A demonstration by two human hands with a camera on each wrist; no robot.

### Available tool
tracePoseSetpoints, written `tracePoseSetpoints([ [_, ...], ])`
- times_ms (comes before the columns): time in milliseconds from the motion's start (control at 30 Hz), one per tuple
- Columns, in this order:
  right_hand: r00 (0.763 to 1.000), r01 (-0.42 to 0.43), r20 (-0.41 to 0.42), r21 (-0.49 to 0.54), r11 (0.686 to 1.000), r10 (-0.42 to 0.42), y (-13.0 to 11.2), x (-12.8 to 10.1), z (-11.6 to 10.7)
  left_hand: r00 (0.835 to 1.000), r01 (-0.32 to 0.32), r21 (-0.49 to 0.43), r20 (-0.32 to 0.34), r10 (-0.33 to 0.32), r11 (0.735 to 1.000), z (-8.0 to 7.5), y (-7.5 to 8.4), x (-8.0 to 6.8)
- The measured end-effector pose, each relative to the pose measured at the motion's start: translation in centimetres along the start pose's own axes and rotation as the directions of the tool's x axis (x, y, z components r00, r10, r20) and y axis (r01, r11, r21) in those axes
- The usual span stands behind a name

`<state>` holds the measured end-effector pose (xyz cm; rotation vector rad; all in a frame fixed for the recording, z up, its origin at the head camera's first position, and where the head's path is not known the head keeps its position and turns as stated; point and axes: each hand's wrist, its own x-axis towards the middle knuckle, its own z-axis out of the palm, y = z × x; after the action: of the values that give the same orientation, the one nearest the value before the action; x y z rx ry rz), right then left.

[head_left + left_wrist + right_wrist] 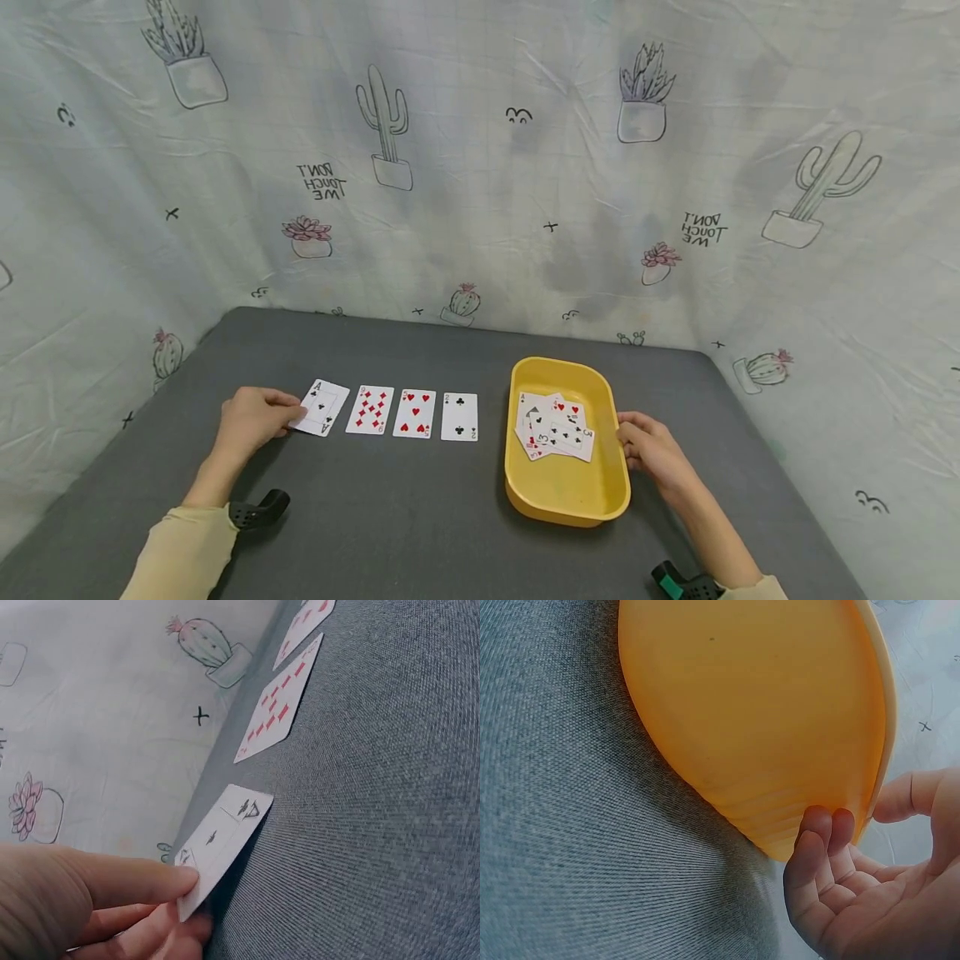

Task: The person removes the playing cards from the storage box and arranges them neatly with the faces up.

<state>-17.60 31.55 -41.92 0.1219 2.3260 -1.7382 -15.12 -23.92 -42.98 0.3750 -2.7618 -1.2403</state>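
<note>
Left hand: my left hand [251, 419] sits at the near-left of the grey fabric-covered table [390, 508]. In the left wrist view thumb and fingers [131, 883] pinch the near corner of the ace of spades playing card [217, 840], which is tilted with that edge lifted off the cloth.
Right hand: my right hand [651, 450] rests against the right rim of the yellow oval plastic tray [558, 500]. The right wrist view shows loosely curled fingers [821, 840] touching the tray's outer wall and the thumb by the rim, so the hold is light.
Card row: a nine of diamonds [370, 409], a five of hearts [415, 412] and a two of clubs [460, 416] lie face up, flat, in a line to the right of the ace.
Tray contents: a loose, overlapping pile of cards [555, 427] lies in its far half.
Progress, my judgement: four cards are out in the row and several are in the tray. The ace is the one in hand. I cannot tell whether it is being laid down or picked up.
</note>
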Motion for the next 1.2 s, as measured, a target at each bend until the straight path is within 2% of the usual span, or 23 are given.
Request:
tracePoseSetpoints([
  [133,1.0,0.008,0.007,0.001,1.0,-0.008,0.15,-0.07,-0.03,1.0,-0.009,0.061,-0.022,0.011,0.998,-0.02,0.1,-0.17],
  [467,1.0,0.01,0.005,-0.002,1.0,-0.01,0.12,-0.18,-0.02,1.0,-0.009,0.011,-0.03,0.01,1.0,0.01,0.04,-0.27],
  [700,1.0,0.011,0.001,-0.001,1.0,-0.011,0.04,-0.19,-0.01,0.998,0.043,0.093,-0.052,-0.039,0.995,0.18,0.01,-0.27],
  [867,1.0,0.012,0.004,0.006,1.0,-0.012,0.04,-0.2,0.03,0.997,0.068,0.116,-0.046,-0.063,0.991,0.26,-0.13,-0.27],
  [1200,1.0,0.011,0.005,0.009,1.0,-0.011,-0.06,-0.28,0.08,0.998,0.022,0.126,-0.067,-0.014,0.992,0.36,-0.16,-0.38],
])
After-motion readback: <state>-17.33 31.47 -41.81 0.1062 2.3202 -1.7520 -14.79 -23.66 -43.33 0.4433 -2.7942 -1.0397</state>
